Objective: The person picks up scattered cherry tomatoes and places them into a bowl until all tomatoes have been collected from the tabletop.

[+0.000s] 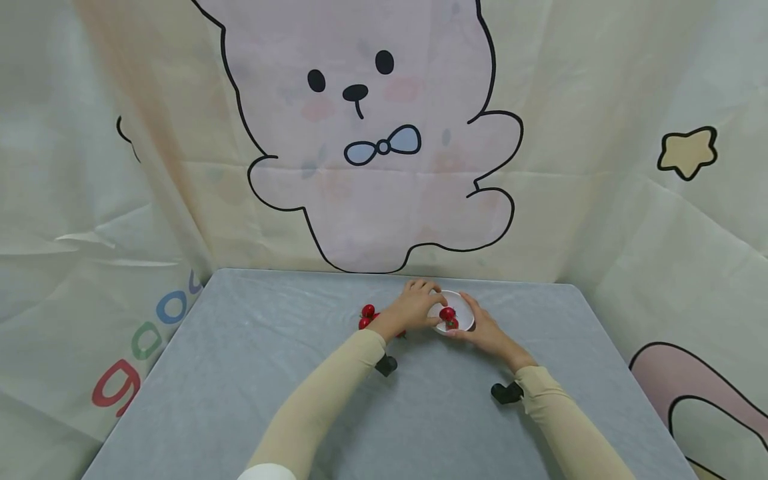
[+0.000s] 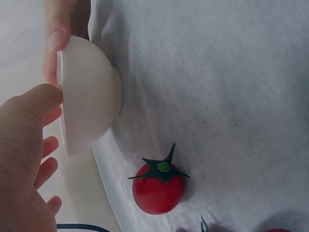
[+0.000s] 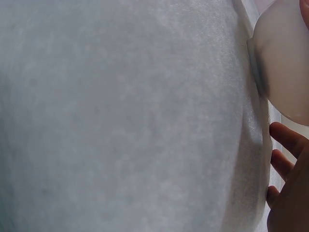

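A small white bowl (image 1: 459, 301) stands near the back of the table with two red cherry tomatoes (image 1: 447, 313) in it. My right hand (image 1: 489, 333) holds the bowl from the right, thumb and fingers spread around its side. Over the bowl's left rim reaches my left hand (image 1: 414, 310), its fingertips close to the tomatoes. In the left wrist view its thumb is at the rim and the loosely bent fingers seem to hold nothing. That view also shows a single tomato (image 2: 159, 193) with a green stem on the cloth beside the bowl.
More cherry tomatoes (image 1: 367, 311) lie left of the bowl, partly hidden behind my left wrist. A pale grey-blue cloth (image 1: 444, 427) covers the table. Behind its back edge hangs a printed curtain (image 1: 540, 220).
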### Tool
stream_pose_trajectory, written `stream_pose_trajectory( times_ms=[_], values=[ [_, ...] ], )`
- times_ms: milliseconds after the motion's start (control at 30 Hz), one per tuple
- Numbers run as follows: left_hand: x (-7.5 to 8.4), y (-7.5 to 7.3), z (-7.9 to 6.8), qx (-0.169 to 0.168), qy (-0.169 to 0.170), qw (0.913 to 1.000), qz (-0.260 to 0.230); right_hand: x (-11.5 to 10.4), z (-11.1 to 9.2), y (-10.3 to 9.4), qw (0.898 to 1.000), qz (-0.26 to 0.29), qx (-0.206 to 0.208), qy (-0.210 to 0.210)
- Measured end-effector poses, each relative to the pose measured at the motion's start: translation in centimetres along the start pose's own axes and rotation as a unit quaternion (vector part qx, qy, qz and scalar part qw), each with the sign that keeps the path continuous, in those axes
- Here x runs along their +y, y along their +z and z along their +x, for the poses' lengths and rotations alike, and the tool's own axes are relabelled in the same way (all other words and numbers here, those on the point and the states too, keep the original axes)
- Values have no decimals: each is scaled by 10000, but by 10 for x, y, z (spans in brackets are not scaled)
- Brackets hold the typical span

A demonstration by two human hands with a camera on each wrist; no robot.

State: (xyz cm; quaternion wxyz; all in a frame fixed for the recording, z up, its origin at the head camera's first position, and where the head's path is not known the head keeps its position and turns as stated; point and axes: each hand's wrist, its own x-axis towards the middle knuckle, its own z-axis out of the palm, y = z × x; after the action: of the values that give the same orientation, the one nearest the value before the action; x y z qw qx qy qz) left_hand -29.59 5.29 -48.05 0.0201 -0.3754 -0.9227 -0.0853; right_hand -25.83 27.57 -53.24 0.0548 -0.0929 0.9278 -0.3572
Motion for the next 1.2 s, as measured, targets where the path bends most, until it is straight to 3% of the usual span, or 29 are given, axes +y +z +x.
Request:
stream_pose_trajectory(
  times_ms=[400,633,1200],
  values=[
    [-1,1,1,-97,-39,9999,-5,-2,-1,0,10000,-8,24,0],
    [-7,-3,-4,60,-82,9999,-16,-1,0,2,10000,54,-29,60],
    [-60,-37,-45,311,-377,9971,-578,4,2,1,9998,10,-38,200]
  ],
)
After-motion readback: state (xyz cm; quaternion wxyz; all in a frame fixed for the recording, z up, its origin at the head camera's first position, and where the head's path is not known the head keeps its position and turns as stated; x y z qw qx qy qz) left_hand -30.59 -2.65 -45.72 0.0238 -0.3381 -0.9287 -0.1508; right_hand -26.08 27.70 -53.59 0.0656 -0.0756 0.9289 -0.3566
